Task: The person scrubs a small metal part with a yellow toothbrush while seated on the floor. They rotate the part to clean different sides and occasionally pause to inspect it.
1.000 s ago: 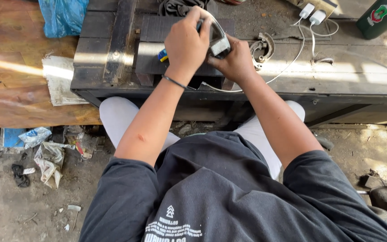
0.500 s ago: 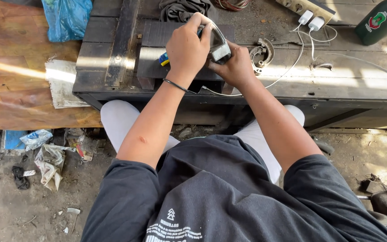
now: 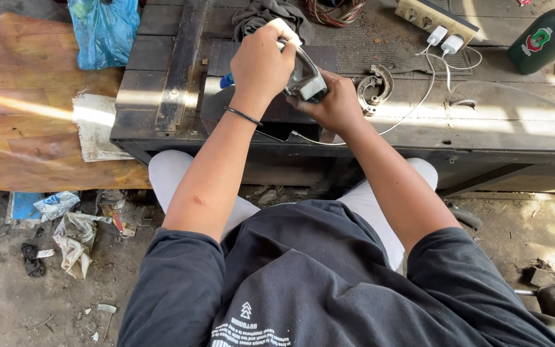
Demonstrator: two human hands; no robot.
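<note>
Both my hands meet over a dark workbench point(image 3: 496, 138). My left hand point(image 3: 263, 61) grips from above a curved grey part point(image 3: 306, 77) with a white end, fingers wrapped around its top. Its lower end rests in my right hand point(image 3: 335, 103), which clasps it from below and the right. A black band circles my left wrist. A white cable point(image 3: 412, 109) runs from under my hands toward two white plugs point(image 3: 444, 40) in a beige power strip point(image 3: 438, 19). A blue-tipped object peeks out left of my left wrist.
A rusty brake shoe point(image 3: 375, 85) lies right of my hands. A green bottle point(image 3: 544, 35) stands at the bench's far right, a grey rag point(image 3: 258, 16) and coiled wire behind. A blue plastic bag point(image 3: 101, 29) sits on the wooden board at left. Litter lies on the dirt floor.
The view has shifted slightly. My hands have turned the grey part a little and keep their grip on it.
</note>
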